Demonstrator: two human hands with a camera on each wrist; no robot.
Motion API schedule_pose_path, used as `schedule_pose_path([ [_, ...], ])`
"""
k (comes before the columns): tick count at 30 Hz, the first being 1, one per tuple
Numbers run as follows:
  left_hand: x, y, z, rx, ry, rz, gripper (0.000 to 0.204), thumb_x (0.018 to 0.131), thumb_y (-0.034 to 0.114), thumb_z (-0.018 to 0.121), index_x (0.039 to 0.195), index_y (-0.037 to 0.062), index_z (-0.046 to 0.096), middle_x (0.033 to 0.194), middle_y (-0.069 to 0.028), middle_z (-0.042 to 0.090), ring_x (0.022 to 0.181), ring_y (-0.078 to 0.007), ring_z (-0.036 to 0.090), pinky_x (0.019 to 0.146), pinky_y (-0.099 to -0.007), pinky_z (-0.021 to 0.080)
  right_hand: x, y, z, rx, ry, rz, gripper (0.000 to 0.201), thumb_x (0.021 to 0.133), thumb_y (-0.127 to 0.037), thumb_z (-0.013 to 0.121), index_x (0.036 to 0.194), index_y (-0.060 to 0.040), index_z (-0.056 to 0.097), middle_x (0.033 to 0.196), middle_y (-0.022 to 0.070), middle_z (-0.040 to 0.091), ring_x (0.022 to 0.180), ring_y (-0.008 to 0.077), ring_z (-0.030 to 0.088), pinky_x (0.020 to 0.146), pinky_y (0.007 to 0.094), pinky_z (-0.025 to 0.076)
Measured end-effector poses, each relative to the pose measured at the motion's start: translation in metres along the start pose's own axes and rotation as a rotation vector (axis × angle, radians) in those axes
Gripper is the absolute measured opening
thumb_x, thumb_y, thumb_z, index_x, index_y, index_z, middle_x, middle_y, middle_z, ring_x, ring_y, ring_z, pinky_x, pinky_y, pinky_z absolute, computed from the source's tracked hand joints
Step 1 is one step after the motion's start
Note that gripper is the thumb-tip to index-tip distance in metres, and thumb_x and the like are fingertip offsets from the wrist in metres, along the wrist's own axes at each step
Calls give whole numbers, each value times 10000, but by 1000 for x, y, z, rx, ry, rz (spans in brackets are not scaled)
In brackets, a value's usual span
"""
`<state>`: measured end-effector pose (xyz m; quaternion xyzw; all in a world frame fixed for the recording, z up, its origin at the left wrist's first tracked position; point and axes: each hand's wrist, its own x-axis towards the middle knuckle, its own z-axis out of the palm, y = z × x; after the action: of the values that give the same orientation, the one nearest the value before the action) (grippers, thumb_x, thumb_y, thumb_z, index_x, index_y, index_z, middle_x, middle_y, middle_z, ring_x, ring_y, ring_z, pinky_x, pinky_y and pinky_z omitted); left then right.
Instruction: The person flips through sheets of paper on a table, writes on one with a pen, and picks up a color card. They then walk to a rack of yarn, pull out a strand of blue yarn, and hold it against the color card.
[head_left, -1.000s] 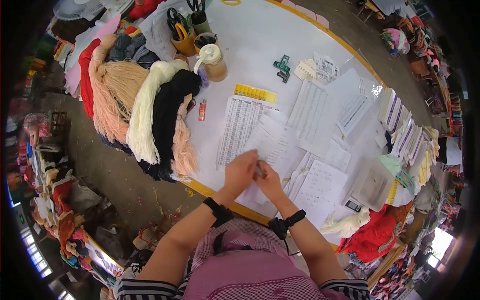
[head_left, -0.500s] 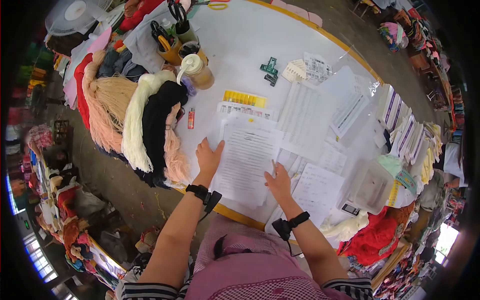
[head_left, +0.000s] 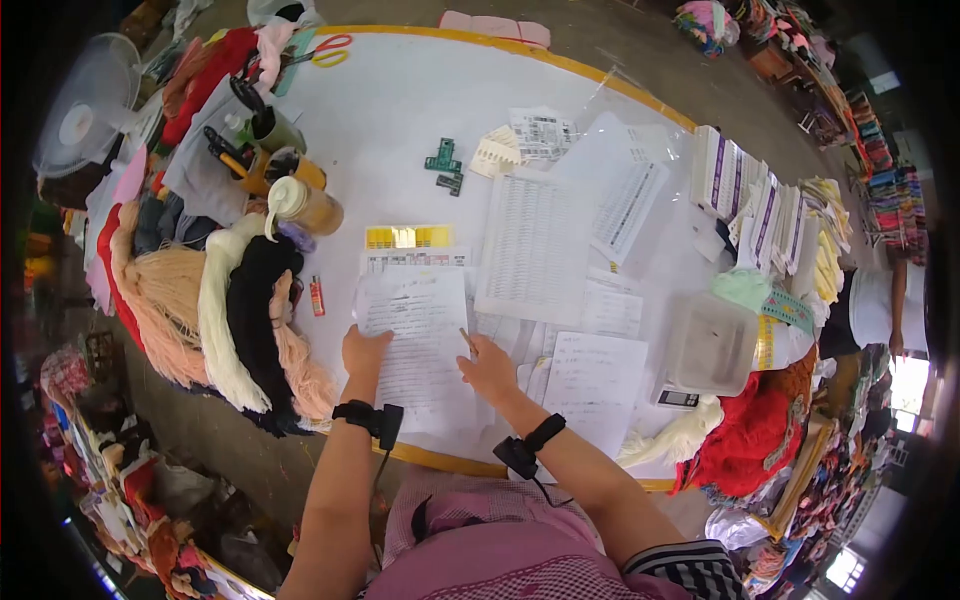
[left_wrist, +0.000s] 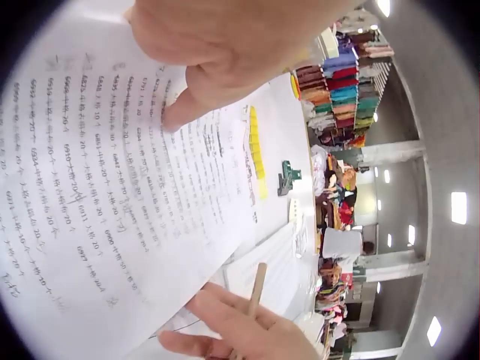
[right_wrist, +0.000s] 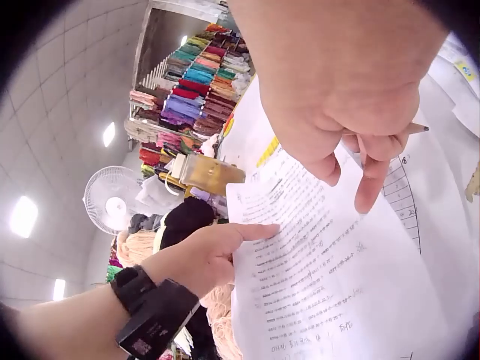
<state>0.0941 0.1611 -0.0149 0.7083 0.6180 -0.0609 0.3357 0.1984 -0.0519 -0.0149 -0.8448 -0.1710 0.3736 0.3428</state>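
A sheet of paper with rows of handwriting (head_left: 428,350) lies in front of me, over other papers. My left hand (head_left: 362,352) is at its left edge, the thumb stretched over the written rows and touching them in the left wrist view. To the right of the writing, my right hand (head_left: 490,372) holds a slim tan pencil (left_wrist: 256,291) in curled fingers. The pencil's dark tip sticks out past the hand in the right wrist view. One right fingertip reaches down close to the sheet there.
Yarn hanks (head_left: 235,320) and a lighter (head_left: 317,296) lie left, below a lidded jar (head_left: 308,207). Printed sheets (head_left: 535,245) and a handwritten page (head_left: 596,378) spread right. A clear plastic box (head_left: 712,345) stands farther right. A green clip (head_left: 442,155) lies behind.
A second ago both hands were together over the papers. They have moved apart, and the handwritten sheet now lies spread between them. The head view has turned, shifting the table's things leftward.
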Motion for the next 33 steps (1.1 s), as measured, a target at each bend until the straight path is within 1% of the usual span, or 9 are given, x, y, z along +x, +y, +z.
schedule_pose_path([
  [3, 17, -24, 5, -341, -139, 77, 599, 651, 295, 819, 1089, -59, 618, 1007, -227, 683, 957, -367, 653, 838, -428, 506, -4, -8, -11, 127, -31, 58, 342, 843, -204, 640, 1105, 4, 567, 887, 114, 649, 593, 198, 682, 616, 331, 521],
  [5, 40, -39, 16, -194, 61, 292, 575, 662, 303, 815, 1044, -84, 631, 1006, -238, 677, 977, -382, 642, 834, -424, 500, -2, -3, -22, 124, -19, 50, 310, 820, -233, 664, 1050, -41, 588, 1024, 161, 633, 934, 353, 614, 780, 453, 485],
  [10, 59, -5, -27, -64, 150, 249, 668, 681, 263, 804, 1178, -100, 544, 1185, -253, 600, 1067, -382, 595, 898, -413, 471, 21, 25, -79, 79, 414, -67, 400, 805, -255, 716, 1103, -44, 551, 1101, 158, 584, 963, 364, 609, 789, 452, 498],
  [12, 85, -26, -15, -27, 389, 523, 609, 702, 164, 775, 1213, -63, 533, 1238, -222, 568, 1124, -376, 552, 959, -407, 441, 25, 20, -113, -76, 614, 80, 524, 790, -232, 737, 1193, -41, 462, 1149, 176, 526, 972, 393, 605, 781, 461, 509],
  [16, 50, -3, -10, 268, 546, 674, 579, 716, 82, 736, 1243, -27, 520, 1220, -209, 571, 1140, -382, 528, 1002, -423, 407, 44, 32, -140, -175, 597, 205, 601, 774, -213, 754, 1224, -46, 392, 1163, 185, 489, 956, 405, 611, 766, 463, 520],
  [21, -14, 31, 26, -2, 28, 676, 410, 757, 60, 692, 1146, -29, 599, 1143, -198, 622, 1103, -367, 550, 983, -415, 414, 59, 48, -137, -213, 538, 221, 440, 806, -217, 725, 1126, -78, 456, 1082, 132, 543, 947, 359, 630, 730, 465, 516],
  [24, -37, 37, 49, 13, 26, 809, 384, 752, 47, 683, 1127, 8, 612, 1145, -169, 618, 1081, -353, 540, 969, -420, 399, 51, 54, -143, -195, 633, -27, 269, 849, -208, 682, 1040, -102, 525, 933, 108, 602, 871, 357, 641, 685, 471, 504],
  [29, -73, 53, 60, 45, -25, 961, 361, 746, 0, 637, 1103, 54, 621, 1135, -145, 616, 1066, -362, 532, 938, -428, 415, -4, 78, -214, 38, 909, -116, 170, 919, -218, 605, 957, -61, 550, 809, 162, 613, 747, 376, 607, 643, 462, 461],
  [33, -100, 59, 66, 160, -92, 1061, 378, 739, -22, 609, 1108, 61, 620, 1172, -133, 602, 1077, -349, 527, 937, -438, 422, -66, 155, -292, 194, 1123, 141, 221, 940, -191, 624, 981, 26, 619, 856, 49, 628, 790, 136, 560, 724, 312, 468],
])
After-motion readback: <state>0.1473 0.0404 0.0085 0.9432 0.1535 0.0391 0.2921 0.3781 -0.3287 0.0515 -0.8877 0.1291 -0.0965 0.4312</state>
